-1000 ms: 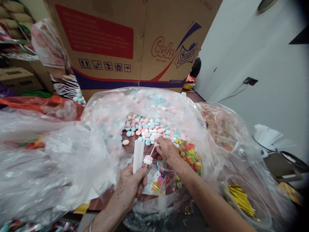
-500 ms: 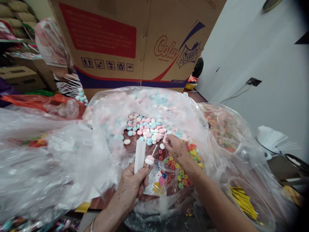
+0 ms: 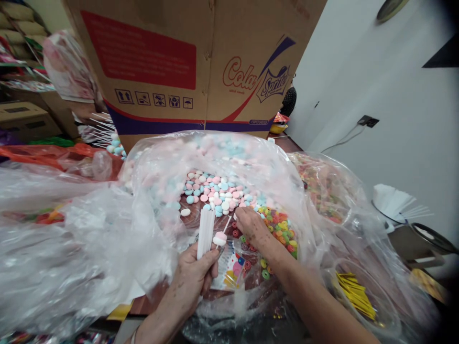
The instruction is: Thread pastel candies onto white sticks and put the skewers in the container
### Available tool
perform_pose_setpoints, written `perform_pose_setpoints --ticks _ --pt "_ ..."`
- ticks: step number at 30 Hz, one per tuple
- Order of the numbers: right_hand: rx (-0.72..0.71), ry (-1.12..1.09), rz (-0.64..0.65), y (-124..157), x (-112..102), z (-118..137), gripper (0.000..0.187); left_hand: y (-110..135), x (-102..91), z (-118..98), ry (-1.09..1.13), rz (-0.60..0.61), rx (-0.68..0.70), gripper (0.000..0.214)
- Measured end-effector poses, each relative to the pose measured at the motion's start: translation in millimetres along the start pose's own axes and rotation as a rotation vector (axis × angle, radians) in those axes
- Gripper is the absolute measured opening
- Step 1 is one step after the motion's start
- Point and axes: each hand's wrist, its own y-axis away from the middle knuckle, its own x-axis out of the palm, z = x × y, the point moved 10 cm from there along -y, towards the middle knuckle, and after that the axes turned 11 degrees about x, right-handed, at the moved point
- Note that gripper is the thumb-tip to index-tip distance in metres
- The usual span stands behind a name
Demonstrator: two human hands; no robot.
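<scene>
My left hand [image 3: 195, 274] is closed around a bundle of white sticks [image 3: 205, 231] and one stick carrying a pink-and-white candy [image 3: 220, 239]. My right hand [image 3: 251, 224] rests palm down, fingers pinched at the upper tip of that stick, beside a heap of pink, blue and white round candies [image 3: 218, 191]. Colourful ring candies [image 3: 281, 227] lie just right of this hand. All of it sits inside an open clear plastic bag [image 3: 158, 191]. Whether the right fingers hold a candy is hidden.
A large Cola Sprite cardboard box [image 3: 193, 67] stands right behind the bag. More clear bags lie left [image 3: 53, 239] and right [image 3: 322, 186]. A clear tub of yellow strips [image 3: 355, 296] sits lower right. White sticks in a holder [image 3: 394, 203] stand by the wall.
My right hand reached up to the round candies half a second ago and has come back down to the tip of the stick. My left hand kept its hold.
</scene>
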Motion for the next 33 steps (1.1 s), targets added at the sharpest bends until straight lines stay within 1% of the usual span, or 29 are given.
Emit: perform_pose_setpoints --ticks 2,4,6,7,8,10,12,16,20,22,25,28,33 --pt "0.097 -0.165 -0.043 -4 -8 -9 0.012 0 0.9 0 -0.001 0.007 0.003 0.037" --pt "0.201 -0.470 -0.020 -3 -15 -17 0.010 0 2.6 1 -0.006 0.025 -0.001 0.035" --pt "0.307 -0.892 0.080 1 -15 -18 0.022 0 4.5 2 -0.014 0.044 -0.013 0.034" --pt "0.345 -1.062 0.146 4 -14 -14 0.027 0 5.4 2 -0.018 0.052 -0.019 0.033" --pt "0.364 -1.166 0.209 7 -14 -8 0.031 0 6.0 2 -0.021 0.059 -0.022 0.033" --pt "0.378 -1.253 0.290 11 -14 4 0.034 0 6.7 2 -0.022 0.065 -0.024 0.032" --pt "0.383 -1.280 0.323 13 -13 11 0.033 0 6.6 3 -0.024 0.065 -0.024 0.031" --pt "0.372 -1.298 0.340 12 -10 14 0.032 -1 6.4 4 -0.032 0.069 -0.014 0.031" --pt "0.347 -1.256 0.347 12 -10 16 0.031 -1 5.2 3 -0.039 0.054 -0.025 0.032" --pt "0.310 -1.216 0.335 13 -12 18 0.030 0 4.6 2 -0.030 0.041 -0.032 0.033" --pt "0.213 -1.150 0.328 15 -12 22 0.026 2 4.6 0 -0.019 0.027 -0.039 0.034" --pt "0.127 -1.039 0.317 18 -12 26 0.025 3 6.3 0 0.006 0.020 -0.048 0.035" --pt "0.003 -0.681 0.182 20 -26 29 0.024 4 10.1 -1 0.032 0.030 -0.065 0.035"
